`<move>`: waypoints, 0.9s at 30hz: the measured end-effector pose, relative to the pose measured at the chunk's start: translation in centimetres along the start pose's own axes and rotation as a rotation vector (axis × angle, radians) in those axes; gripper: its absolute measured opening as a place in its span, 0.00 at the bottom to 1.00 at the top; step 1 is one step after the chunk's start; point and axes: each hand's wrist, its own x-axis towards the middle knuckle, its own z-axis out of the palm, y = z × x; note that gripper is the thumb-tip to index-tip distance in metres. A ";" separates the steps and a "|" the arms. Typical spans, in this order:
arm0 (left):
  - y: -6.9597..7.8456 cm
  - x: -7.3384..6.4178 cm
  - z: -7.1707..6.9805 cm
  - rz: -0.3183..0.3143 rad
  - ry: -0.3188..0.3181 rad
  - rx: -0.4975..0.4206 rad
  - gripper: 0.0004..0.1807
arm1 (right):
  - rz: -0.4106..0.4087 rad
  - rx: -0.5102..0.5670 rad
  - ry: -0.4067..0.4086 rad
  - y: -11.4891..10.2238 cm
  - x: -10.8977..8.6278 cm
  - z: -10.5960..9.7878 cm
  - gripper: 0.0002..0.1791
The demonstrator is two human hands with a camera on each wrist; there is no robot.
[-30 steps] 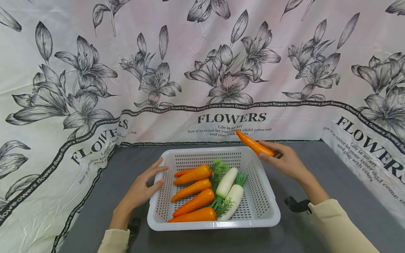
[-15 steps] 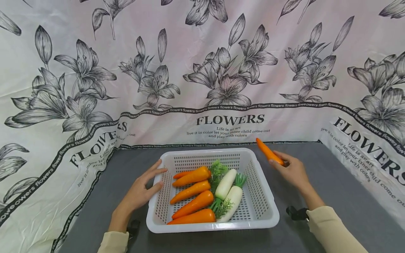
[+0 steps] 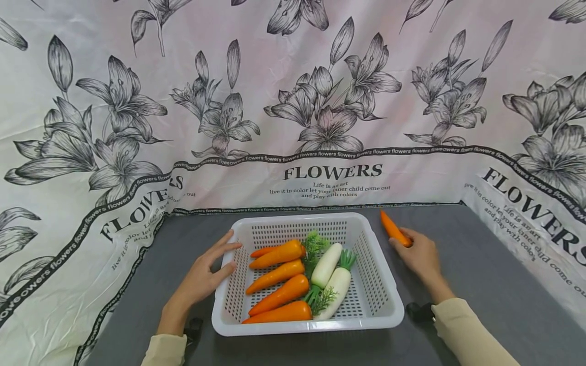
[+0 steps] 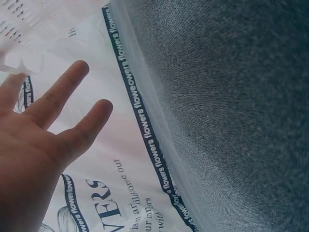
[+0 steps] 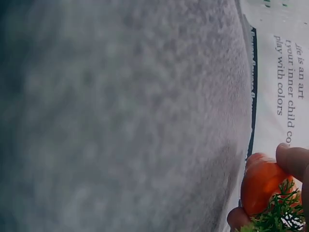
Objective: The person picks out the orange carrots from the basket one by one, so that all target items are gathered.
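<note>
My right hand (image 3: 422,255) grips an orange carrot (image 3: 392,227) by its thick end, just right of the white basket (image 3: 394,307). The carrot's tip points away and to the left, low over the grey table. In the right wrist view, thumb and fingers pinch the carrot (image 5: 260,186), and its green leafy top (image 5: 275,215) shows beneath them. My left hand (image 3: 200,277) rests at the basket's left rim with fingers spread. Several carrots (image 3: 280,294) lie in the left half of the basket, beside two white radishes (image 3: 339,292) with green tops.
The grey table (image 3: 485,269) runs back to a white cloth (image 3: 229,188) printed with flowers and lettering, which hangs at the back and both sides. Black straps (image 3: 420,312) sit at both wrists, near the beige sleeves (image 3: 467,330).
My right hand has carried the carrot from over the basket's back right corner, rightward and down to the table beside the basket. The left hand stays at the rim.
</note>
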 end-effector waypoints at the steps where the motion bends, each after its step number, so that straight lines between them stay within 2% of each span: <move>1: 0.0 0.0 0.0 0.000 0.000 0.000 0.24 | 0.005 -0.004 -0.003 0.0 0.0 0.1 0.30; 15: 0.1 0.0 0.0 -0.012 -0.002 0.006 0.24 | 0.120 -0.032 -0.131 -0.9 0.0 0.1 0.37; 27: 0.2 -0.1 0.0 -0.025 -0.007 -0.003 0.24 | 0.130 -0.073 -0.232 -0.9 0.4 -0.5 0.45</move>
